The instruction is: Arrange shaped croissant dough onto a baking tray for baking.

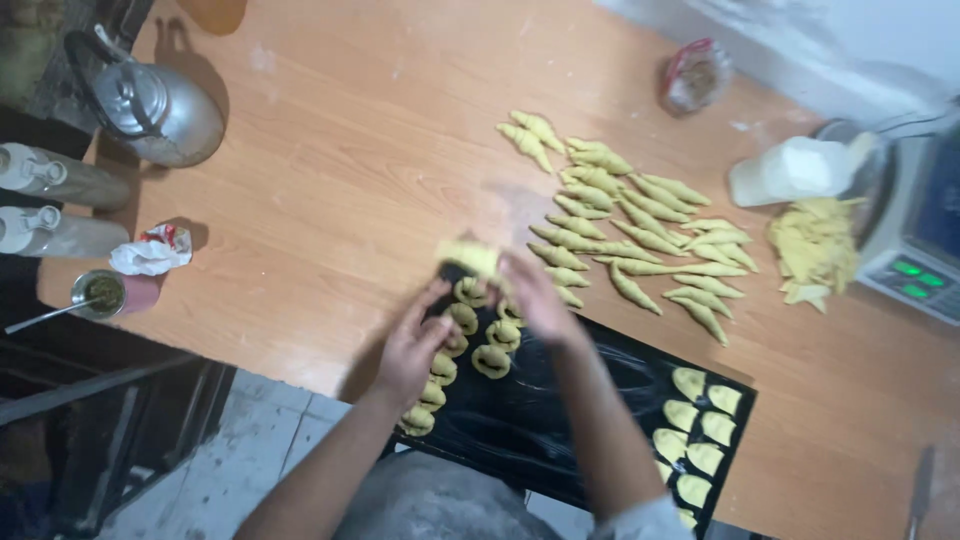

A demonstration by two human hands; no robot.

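Leftmost, a metal kettle [160,105] stands on the wooden table [350,150]; below it a crumpled wrapper [150,250] and a small cup with a spoon [103,293] sit near the edge.

Left hand [412,345] hovers over the curled pastries [470,340] lined up on the left end of the black tray [560,410]; fingers bent, blurred, so cannot tell whether they grip anything. Right hand [535,295] is curled beside a yellow dough piece [470,256] raised above the tray's far edge; both hands appear to work it.

Risk, judged: tray overhangs the table edge toward the person, so a push could tip it. Raised piece may tear or drop onto the shaped row and dent it.

Right of the hands: rolled dough cones [630,225] in loose rows, flat folded pieces [700,420] at the tray's right end, cut dough scraps [815,245], a scale [915,250].
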